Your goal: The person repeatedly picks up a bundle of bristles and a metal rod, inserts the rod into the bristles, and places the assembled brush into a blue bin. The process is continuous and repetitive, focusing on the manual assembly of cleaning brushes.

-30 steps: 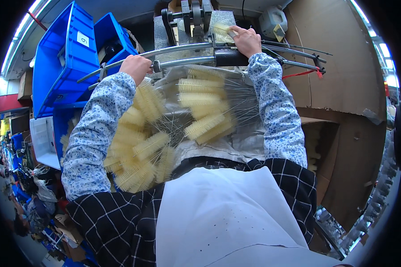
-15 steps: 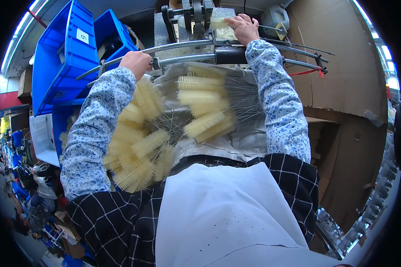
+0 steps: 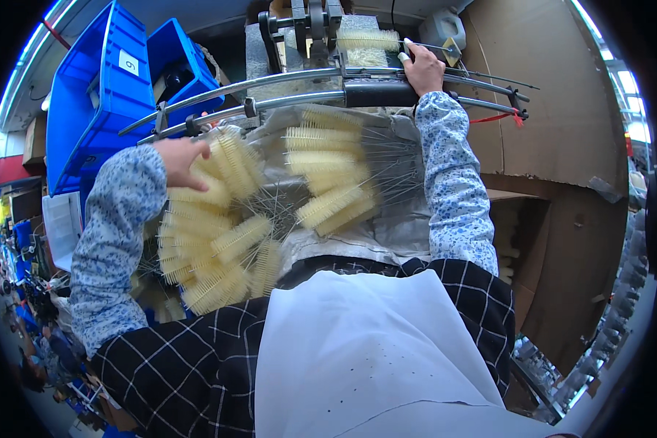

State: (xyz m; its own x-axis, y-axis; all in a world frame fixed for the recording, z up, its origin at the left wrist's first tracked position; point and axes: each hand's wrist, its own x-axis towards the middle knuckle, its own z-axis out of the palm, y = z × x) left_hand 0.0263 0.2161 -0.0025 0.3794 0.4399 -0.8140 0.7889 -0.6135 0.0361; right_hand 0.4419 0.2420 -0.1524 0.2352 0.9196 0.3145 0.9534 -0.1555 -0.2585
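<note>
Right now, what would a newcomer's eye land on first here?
Probably the pale yellow bristle brushes, heaped in two bunches just beyond the white apron. Next, the big, tilted blue bins at upper left. At the top, the right hand is at the right end of a lone brush, while the left hand is spread open by the left bunch.

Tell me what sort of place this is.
Probably a workshop or factory floor: many pale yellow bristle brushes with wire stems lie before the person, a metal machine stands beyond them, and large blue plastic bins sit at the left.
</note>
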